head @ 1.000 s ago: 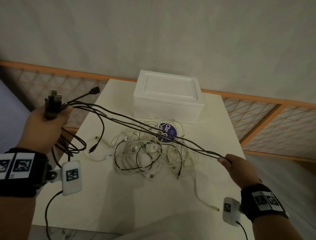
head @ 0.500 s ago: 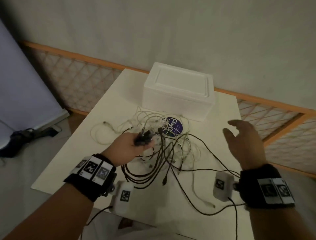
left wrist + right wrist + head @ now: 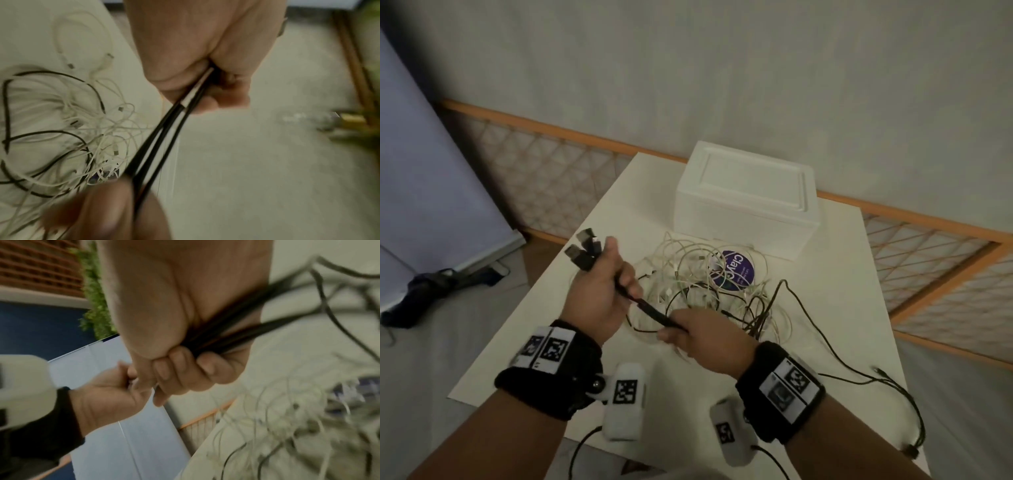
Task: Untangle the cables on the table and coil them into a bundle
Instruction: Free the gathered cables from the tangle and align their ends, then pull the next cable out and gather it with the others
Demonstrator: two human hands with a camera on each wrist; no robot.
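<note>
Gripping the black cables (image 3: 650, 310) near their plugs, my left hand (image 3: 599, 294) is fisted round them above the worktop (image 3: 592, 349) while my right hand (image 3: 705, 337) pinches them lower. From the left wrist, they run taut. From the right, they look limp and light; the white cables (image 3: 287, 410) lie tangled.

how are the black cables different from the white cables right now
The black cables are gathered into a straight bunch gripped by the left hand and right hand; the white cables lie loose, with no hand on them. The black cables' plugs stick out above the left hand; the white cables stay in a heap on the table. Both still trail loops there.
</note>
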